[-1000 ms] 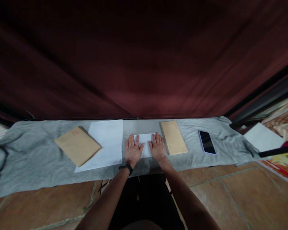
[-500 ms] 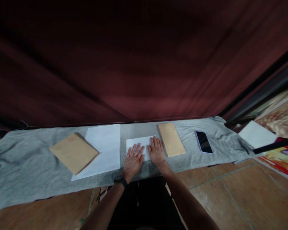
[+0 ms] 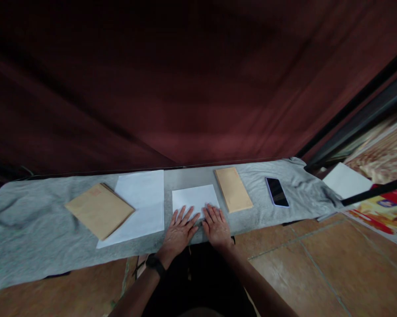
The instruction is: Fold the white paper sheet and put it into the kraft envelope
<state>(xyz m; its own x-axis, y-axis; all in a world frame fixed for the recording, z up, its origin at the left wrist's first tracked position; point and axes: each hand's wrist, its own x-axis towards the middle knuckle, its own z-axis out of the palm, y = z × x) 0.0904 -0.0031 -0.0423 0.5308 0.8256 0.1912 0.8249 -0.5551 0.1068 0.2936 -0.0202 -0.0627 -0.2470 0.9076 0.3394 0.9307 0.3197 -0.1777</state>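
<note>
A small white sheet of paper point(image 3: 194, 196) lies flat on the grey cloth in front of me; whether it is folded I cannot tell. Over its near left edge my left hand point(image 3: 181, 229) rests palm down with the fingers spread. My right hand point(image 3: 217, 226) lies flat across the near right corner, fingers stretched out. Close by on the right is a stack of long brown envelopes point(image 3: 234, 189). Larger white sheets point(image 3: 145, 207) lie to the left, and a second stack of brown envelopes point(image 3: 99, 209) covers part of them at an angle.
A phone point(image 3: 277, 192) with a pale purple case lies right of the envelopes. The narrow surface under the grey cloth point(image 3: 36, 224) ends at a dark red curtain point(image 3: 191, 110). A white item point(image 3: 346, 180) and a colourful printed package point(image 3: 388, 215) are at far right.
Both hands have slid toward me, from the middle of the small white sheet to its near edge, uncovering more of it. The view has shifted slightly.
</note>
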